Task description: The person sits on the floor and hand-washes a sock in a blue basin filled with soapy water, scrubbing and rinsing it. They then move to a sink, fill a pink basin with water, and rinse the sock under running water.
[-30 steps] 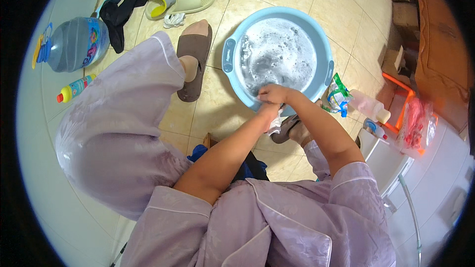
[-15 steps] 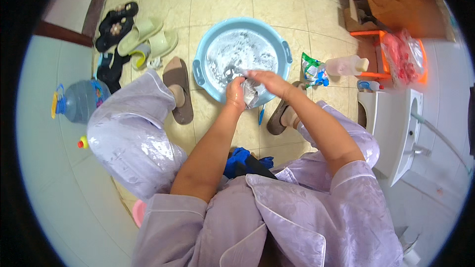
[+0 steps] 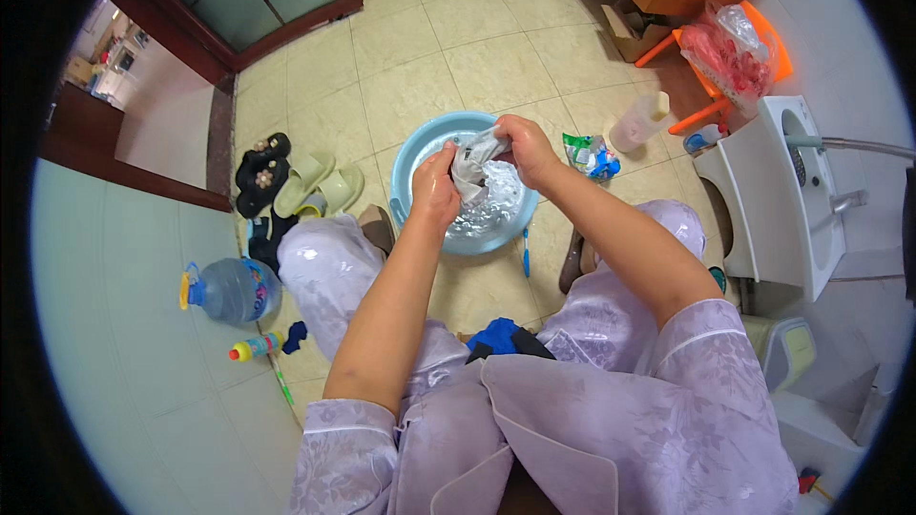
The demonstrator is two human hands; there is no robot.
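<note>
Two hands (image 3: 436,195) gripping one pale cloth (image 3: 468,177) over one blue basin (image 3: 469,247); two green slippers (image 3: 341,190) at left.

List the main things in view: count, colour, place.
Basin: one, light blue, centre
Cloth: one, grey-white, held over basin
Packet: one, multicoloured, right of basin
Container: one, pinkish, beside packet
Stool: one, orange, upper right
Bag: one, red, on stool
Sink: one, white, right side
Green slippers: two, pale, left of basin
Large bottle: one, bluish, far left
Door: one, brown-framed, upper left
Thin stick: one, blue, beside basin
Left hand: one, bare, gripping cloth
Right hand: one, bare, gripping cloth
</note>
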